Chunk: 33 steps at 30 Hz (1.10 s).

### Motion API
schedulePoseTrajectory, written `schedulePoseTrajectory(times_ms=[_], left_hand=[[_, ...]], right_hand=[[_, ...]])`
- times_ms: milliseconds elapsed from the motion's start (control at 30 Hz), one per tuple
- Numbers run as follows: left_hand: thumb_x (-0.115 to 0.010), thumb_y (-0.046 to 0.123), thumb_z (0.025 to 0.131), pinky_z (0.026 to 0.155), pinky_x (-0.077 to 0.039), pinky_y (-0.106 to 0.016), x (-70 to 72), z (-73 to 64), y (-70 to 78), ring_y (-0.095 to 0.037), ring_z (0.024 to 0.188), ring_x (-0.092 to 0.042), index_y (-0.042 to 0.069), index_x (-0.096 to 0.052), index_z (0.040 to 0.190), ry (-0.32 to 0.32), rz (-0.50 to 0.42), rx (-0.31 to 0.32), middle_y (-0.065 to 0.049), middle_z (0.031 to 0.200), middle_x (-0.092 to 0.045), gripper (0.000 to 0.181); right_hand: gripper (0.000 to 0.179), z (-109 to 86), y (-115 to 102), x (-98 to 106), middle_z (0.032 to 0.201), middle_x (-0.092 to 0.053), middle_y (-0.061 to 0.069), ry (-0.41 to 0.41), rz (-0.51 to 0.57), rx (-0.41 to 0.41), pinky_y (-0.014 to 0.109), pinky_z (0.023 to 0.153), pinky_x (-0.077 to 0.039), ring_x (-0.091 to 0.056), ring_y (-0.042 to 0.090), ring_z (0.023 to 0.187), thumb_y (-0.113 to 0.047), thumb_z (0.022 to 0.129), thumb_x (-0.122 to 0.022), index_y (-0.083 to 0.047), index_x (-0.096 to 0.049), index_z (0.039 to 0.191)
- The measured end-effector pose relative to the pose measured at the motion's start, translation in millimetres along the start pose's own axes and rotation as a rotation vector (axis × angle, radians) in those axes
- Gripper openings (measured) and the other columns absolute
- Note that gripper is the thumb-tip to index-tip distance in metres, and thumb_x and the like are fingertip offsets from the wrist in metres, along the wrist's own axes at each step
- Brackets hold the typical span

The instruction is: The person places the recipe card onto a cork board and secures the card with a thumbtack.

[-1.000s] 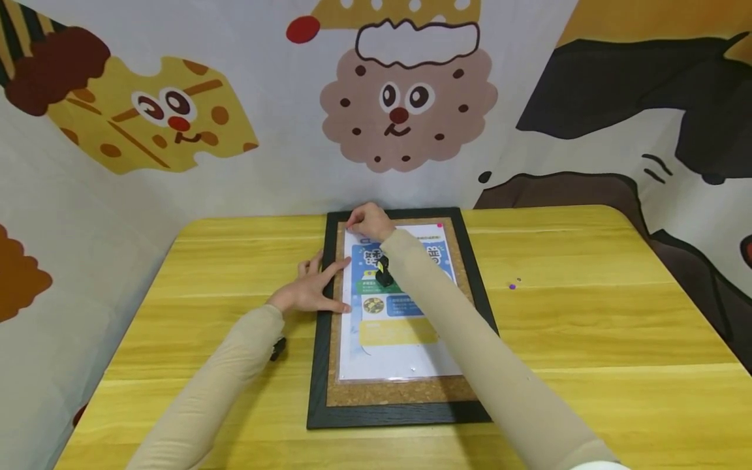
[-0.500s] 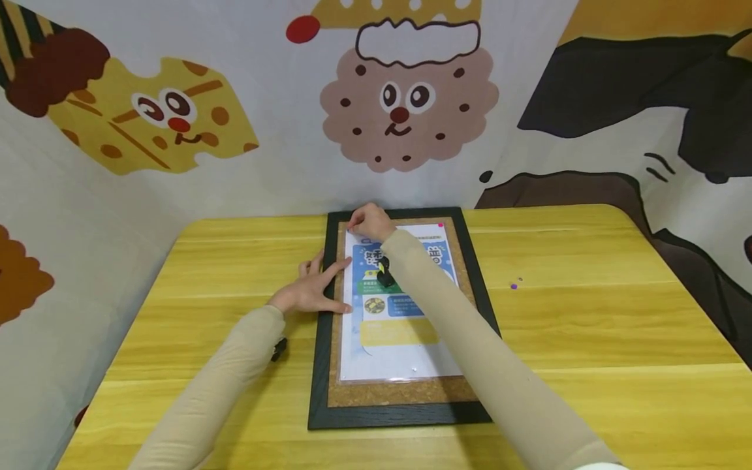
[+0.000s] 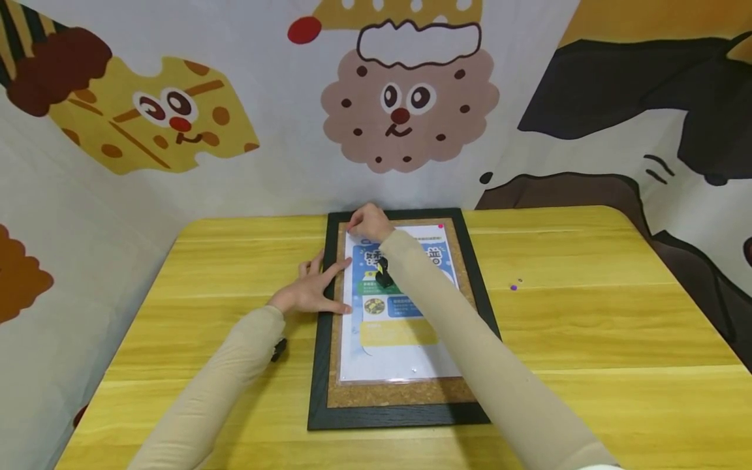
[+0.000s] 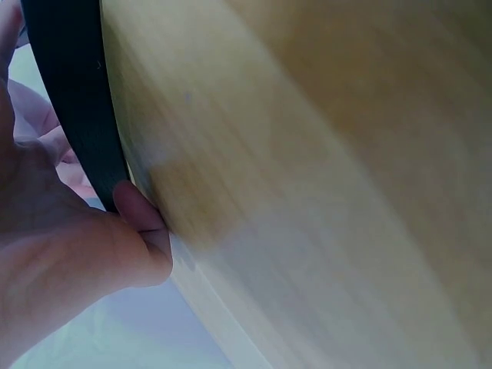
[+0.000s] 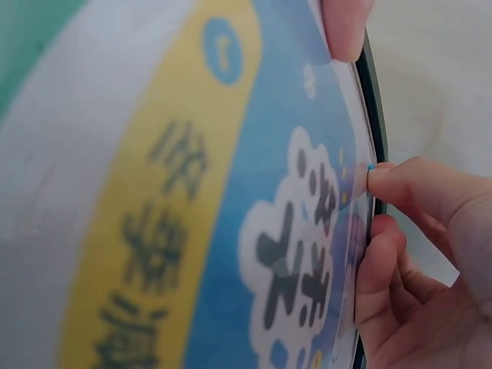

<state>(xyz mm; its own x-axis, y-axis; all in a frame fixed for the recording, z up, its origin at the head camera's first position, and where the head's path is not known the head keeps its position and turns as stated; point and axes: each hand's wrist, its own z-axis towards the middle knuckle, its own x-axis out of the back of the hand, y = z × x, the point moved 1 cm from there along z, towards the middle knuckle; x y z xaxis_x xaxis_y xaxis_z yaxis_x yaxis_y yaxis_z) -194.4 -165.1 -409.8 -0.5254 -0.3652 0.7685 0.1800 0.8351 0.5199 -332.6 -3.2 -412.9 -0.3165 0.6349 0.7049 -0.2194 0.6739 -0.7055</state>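
A laminated poster lies on a cork board with a black frame. My right hand is at the poster's top left corner, its thumb and finger pinching a small teal thumbtack, mostly hidden by the fingertip. A pink thumbtack sits at the top right corner. My left hand is spread over the frame's left side, with two fingertips on the poster's left edge. In the left wrist view, a fingertip lies against the frame's outer edge.
On the wooden table, to the right of the board, lies a purple thumbtack with a tiny speck beside it. Behind the board's far edge rises a wall covering with cartoon prints.
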Motion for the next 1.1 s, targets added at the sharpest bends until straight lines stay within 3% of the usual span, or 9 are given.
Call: schedulePoseTrajectory(times_ms=[333, 733, 1100], left_hand=[[-0.074, 0.052, 0.080, 0.096, -0.027, -0.071, -0.1, -2.8, -0.9, -0.049, 0.133, -0.001, 0.024, -0.012, 0.157, -0.005, -0.006, 0.007, -0.027, 0.155, 0.016, 0.102], [-0.074, 0.053, 0.079, 0.095, -0.027, -0.071, -1.3, -1.1, -1.1, -0.047, 0.133, 0.000, 0.026, -0.012, 0.157, -0.013, -0.017, 0.005, -0.025, 0.155, 0.018, 0.103], [-0.074, 0.053, 0.079, 0.096, -0.027, -0.070, -0.3, 0.4, -0.3, -0.047, 0.133, 0.000, 0.025, -0.012, 0.157, -0.009, -0.014, 0.007, -0.026, 0.155, 0.017, 0.103]], right_hand=[[0.011, -4.9, 2, -1, 0.097, -0.071, 0.006, -0.018, 0.047, 0.000, 0.030, 0.079, -0.048, -0.062, 0.018, 0.087, -0.010, 0.091, -0.069, -0.006, -0.077, 0.097], [0.022, -7.9, 0, 15, 0.110, -0.068, 0.009, -0.181, 0.001, 0.080, 0.029, 0.086, -0.046, -0.060, 0.019, 0.098, -0.008, 0.091, -0.065, -0.005, -0.071, 0.112], [0.026, -19.9, -1, 31, 0.103, -0.066, 0.009, -0.225, 0.065, 0.133, 0.029, 0.073, -0.049, -0.059, 0.020, 0.082, -0.010, 0.093, -0.064, -0.001, -0.068, 0.117]])
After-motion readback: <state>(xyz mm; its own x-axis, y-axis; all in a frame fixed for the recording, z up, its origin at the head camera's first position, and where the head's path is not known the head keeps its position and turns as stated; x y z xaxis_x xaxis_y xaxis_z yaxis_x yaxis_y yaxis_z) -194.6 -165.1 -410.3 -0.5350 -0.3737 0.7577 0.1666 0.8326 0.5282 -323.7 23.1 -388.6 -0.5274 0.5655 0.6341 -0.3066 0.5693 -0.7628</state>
